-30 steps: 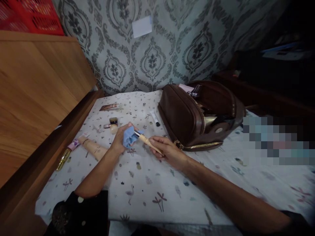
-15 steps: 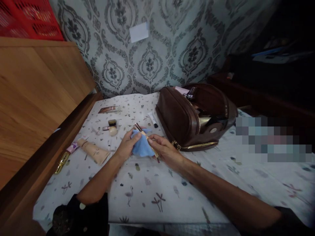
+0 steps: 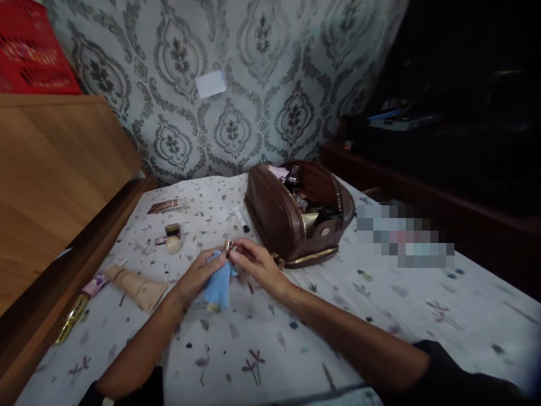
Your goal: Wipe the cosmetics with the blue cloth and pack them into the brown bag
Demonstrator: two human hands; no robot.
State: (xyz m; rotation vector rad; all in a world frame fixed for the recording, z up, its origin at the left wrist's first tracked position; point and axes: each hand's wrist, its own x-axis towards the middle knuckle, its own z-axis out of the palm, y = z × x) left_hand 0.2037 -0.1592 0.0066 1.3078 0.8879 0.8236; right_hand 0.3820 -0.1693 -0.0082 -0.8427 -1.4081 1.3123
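My left hand [image 3: 198, 276] is closed around a light-blue cloth [image 3: 218, 286], which wraps a slim cosmetic tube. The tube's shiny copper-coloured cap [image 3: 228, 247] sticks up above the fingers. A yellowish end shows below the cloth. My right hand [image 3: 262, 269] pinches at the cap with thumb and fingers, its palm turned to the left. Just beyond the hands lies a small white tube with a black cap [image 3: 240, 219]. To the right of them stands an open brown cosmetic bag [image 3: 270, 217] with several items inside.
On the patterned tablecloth [image 3: 236, 361], left, lie a beige squeeze tube [image 3: 137, 287], a gold-and-purple tube [image 3: 78, 310], a small round cream-coloured item [image 3: 173, 244], a dark-lidded jar [image 3: 172, 229] and a brown tube [image 3: 163, 206]. A wooden panel [image 3: 63, 163] borders the left side.
The tube in the cloth has turned from slanted to more upright. My right hand has moved from its lower part up to the cap. The camera view has shifted right.
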